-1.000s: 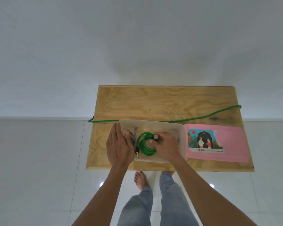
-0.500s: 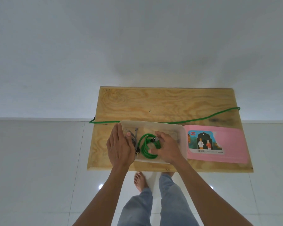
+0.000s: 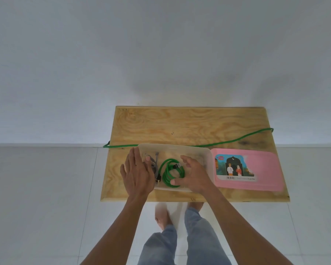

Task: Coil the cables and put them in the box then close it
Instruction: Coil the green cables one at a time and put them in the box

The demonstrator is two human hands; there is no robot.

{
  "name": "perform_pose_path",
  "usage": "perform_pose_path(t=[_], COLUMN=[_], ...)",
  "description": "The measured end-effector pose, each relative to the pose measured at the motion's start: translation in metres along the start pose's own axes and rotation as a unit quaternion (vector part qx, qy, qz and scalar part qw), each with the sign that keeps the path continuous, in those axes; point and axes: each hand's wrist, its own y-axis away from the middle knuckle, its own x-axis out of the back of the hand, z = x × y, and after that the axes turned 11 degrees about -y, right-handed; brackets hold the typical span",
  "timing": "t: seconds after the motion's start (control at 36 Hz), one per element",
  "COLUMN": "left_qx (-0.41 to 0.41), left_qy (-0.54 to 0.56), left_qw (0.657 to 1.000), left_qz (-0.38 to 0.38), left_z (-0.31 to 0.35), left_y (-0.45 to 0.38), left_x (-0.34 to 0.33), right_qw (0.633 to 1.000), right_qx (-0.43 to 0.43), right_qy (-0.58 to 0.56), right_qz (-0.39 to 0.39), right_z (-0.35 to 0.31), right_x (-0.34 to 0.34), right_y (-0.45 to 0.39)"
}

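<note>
Both hands are spread open, empty, at the box (image 3: 204, 153). The loose green cable (image 3: 237, 140) lies just beyond them, stretched left-right, so either the right hand (image 3: 194, 175) or the left hand (image 3: 137, 174) can reach it.

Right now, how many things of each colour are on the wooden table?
Green: 2, the coiled green cable in the box and the long green cable stretched across the table.
Grey: 1, the grey cable.
Clear: 1, the clear plastic box.
Pink: 1, the pink lid.
Total: 5.
</note>
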Motion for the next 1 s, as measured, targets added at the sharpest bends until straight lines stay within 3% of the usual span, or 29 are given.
perform_pose_path(t=[0.17, 0.47, 0.61, 0.75, 1.0], left_qx=[-0.007, -0.109, -0.176, -0.209, -0.221], left_qy=[0.023, 0.064, 0.025, -0.065, -0.282], left_qw=[0.999, 0.99, 0.984, 0.966, 0.887], left_qz=[0.033, 0.06, -0.023, -0.14, -0.292], left_z=[0.012, 0.1, 0.158, 0.212, 0.262], left_y=[-0.008, -0.043, -0.059, -0.078, -0.092], left_x=[0.021, 0.06, 0.056, 0.031, -0.041], right_qw=[1.0, 0.981, 0.976, 0.981, 0.988], right_qx=[0.03, 0.087, 0.058, 0.019, -0.011], right_qy=[0.0, -0.026, -0.014, 0.02, 0.13], right_qz=[0.009, 0.173, 0.209, 0.193, 0.087], right_z=[-0.035, -0.08, -0.062, -0.033, 0.027], right_x=[0.028, 0.124, 0.171, 0.214, 0.25], right_y=[0.02, 0.01, -0.015, -0.045, -0.101])
